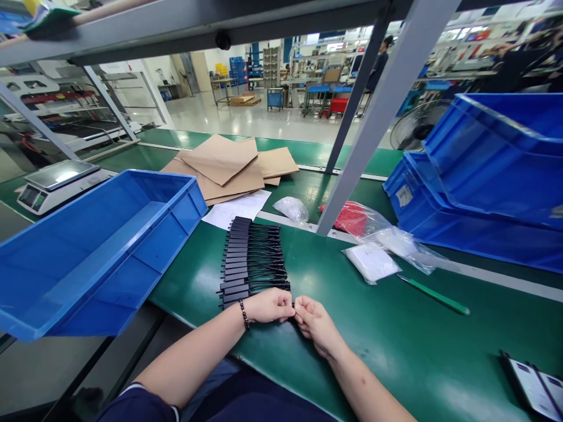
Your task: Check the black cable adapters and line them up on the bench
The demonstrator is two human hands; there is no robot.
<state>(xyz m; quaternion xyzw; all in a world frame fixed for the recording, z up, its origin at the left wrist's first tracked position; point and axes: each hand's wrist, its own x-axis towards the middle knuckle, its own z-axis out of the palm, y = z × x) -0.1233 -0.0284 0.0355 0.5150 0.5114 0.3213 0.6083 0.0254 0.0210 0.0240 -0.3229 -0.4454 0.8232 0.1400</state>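
Note:
On the green table lies a tight row of several black rectangular modules (pixel 237 252), each with a short black cable (pixel 266 249) pointing right and ending in a small plug. At the near end of this row, my left hand (pixel 269 306) is closed, its fingertips pinching the end of the nearest cable. Closed as well, my right hand (pixel 313 321) meets it fingertip to fingertip. Only a small dark bit of that cable end shows between them; the fingers cover the rest. My left wrist and hand partly hide the nearest modules.
A large blue bin (pixel 176 220) and a scale (pixel 57 176) stand left. Behind the row lie cardboard sheets (pixel 224 161), paper (pixel 241 208) and plastic bags (pixel 372 261). A green-handled tool (pixel 440 296), stacked blue bins (pixel 497 176) and a grey post (pixel 378 129) are to the right.

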